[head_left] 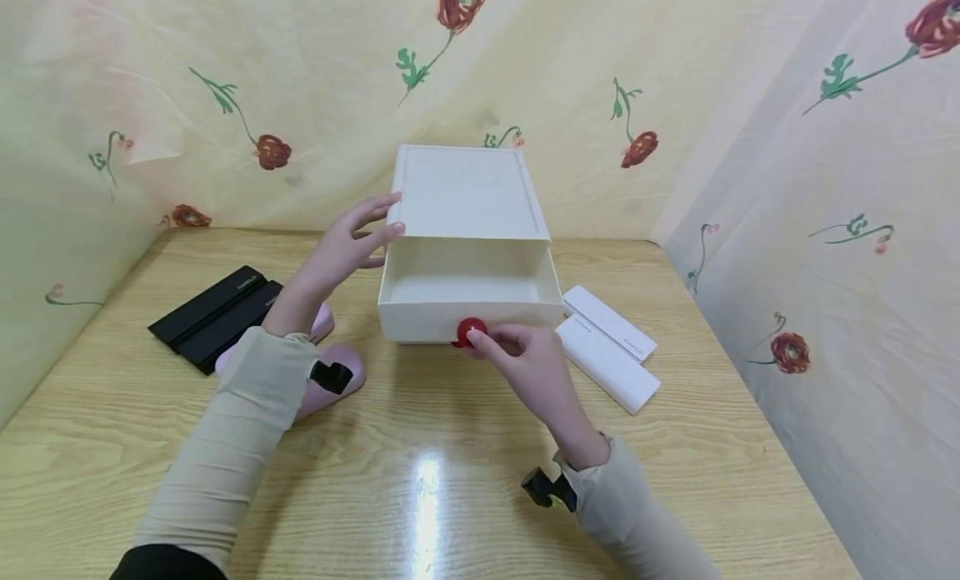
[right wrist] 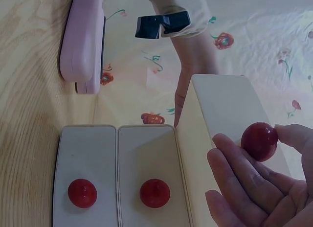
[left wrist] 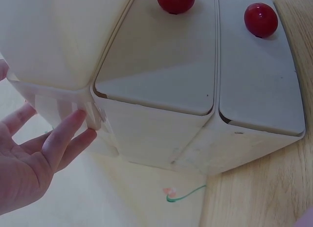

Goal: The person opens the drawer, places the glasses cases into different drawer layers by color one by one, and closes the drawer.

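Note:
A white drawer cabinet point(head_left: 468, 192) stands at the back of the table, its top drawer point(head_left: 420, 323) pulled out. Inside that drawer nothing is visible. Between thumb and fingers, my right hand point(head_left: 528, 363) pinches the drawer's round red knob point(head_left: 471, 330); the right wrist view shows this grip up close. My left hand point(head_left: 345, 251) rests its spread fingers against the cabinet's left side near the top. Below, the left wrist view shows the middle drawer point(left wrist: 156, 65) and bottom drawer point(left wrist: 259, 80) closed, each with a red knob.
Two black flat cases point(head_left: 217, 317) lie to the left, near pale purple rounded objects point(head_left: 337, 380) partly hidden by my left arm. Right of the cabinet are two white oblong boxes point(head_left: 609, 363). Flower-patterned cloth point(head_left: 337, 88) hangs behind the wooden table point(head_left: 360, 497).

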Available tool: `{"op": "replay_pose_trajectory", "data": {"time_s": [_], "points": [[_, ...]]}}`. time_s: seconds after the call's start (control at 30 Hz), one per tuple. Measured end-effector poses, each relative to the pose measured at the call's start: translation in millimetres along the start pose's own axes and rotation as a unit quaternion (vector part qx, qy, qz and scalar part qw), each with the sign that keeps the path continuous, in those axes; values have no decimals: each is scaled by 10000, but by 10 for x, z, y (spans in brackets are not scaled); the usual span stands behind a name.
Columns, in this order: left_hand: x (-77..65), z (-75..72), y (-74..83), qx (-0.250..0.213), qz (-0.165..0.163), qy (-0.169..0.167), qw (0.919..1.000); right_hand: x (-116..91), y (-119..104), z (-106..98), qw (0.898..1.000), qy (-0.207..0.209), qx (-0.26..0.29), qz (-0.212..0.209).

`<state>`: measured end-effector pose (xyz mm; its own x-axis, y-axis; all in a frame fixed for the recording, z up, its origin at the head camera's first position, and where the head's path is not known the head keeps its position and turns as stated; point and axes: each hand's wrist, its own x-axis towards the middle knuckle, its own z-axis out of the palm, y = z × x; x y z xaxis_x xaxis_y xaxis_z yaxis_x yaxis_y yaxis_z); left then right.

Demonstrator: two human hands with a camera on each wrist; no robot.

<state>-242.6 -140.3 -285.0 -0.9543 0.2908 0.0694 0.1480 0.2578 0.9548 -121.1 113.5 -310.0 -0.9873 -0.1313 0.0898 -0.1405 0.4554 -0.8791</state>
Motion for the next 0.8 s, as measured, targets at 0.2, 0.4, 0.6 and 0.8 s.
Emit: {"op": "replay_pose_trajectory", "data": {"time_s": [0.2,0.4,0.6,0.8], "points": [[-3,-1,-2,-34,36,-22,10000,-86,7,-7,9999,18,-121,18],[-15,-5,-7,-32,79,-23,10000,-163,-7,-9,9997,-68,-88,-199],[-18,-6,-23,-28,101,5,9999,-226,-11,-3,9994,-89,-164,-295],[-3,-1,-34,-7,143,42,9999,-284,-4,-3,9992,-205,-56,-337]]}}
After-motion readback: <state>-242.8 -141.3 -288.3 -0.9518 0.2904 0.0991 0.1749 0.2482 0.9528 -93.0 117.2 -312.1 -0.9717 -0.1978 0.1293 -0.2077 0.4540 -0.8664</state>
